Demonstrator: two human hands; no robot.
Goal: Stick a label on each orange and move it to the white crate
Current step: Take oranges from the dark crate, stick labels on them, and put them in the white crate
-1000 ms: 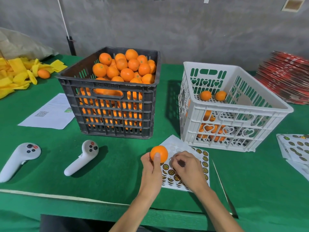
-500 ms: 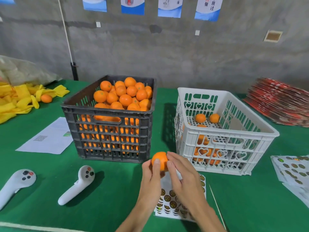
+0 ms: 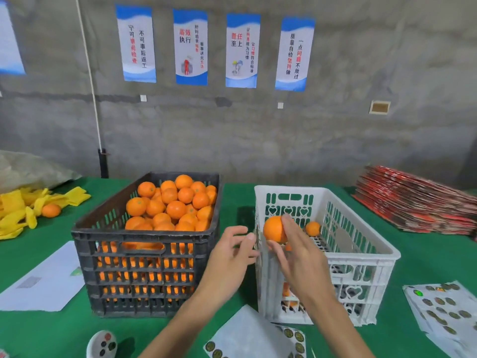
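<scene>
My right hand (image 3: 296,257) holds an orange (image 3: 274,228) between thumb and fingers, raised over the near left corner of the white crate (image 3: 366,244). No label shows on the visible side of the orange. My left hand (image 3: 229,254) hovers just left of it, fingers loosely spread and holding nothing, between the two crates. A few oranges (image 3: 312,228) lie inside the white crate. The black crate (image 3: 144,270) on the left is heaped with oranges (image 3: 175,205). A label sheet (image 3: 258,337) lies on the green table in front of the crates.
More label sheets (image 3: 444,311) lie at the right. A white controller (image 3: 102,344) sits at the near edge, a paper sheet (image 3: 44,282) at the left. Yellow foam nets with one orange (image 3: 51,210) lie far left, a red stack (image 3: 418,200) far right.
The orange has passed from my left hand to my right hand and has risen to the white crate's corner. My left hand has let go. The camera has tilted up.
</scene>
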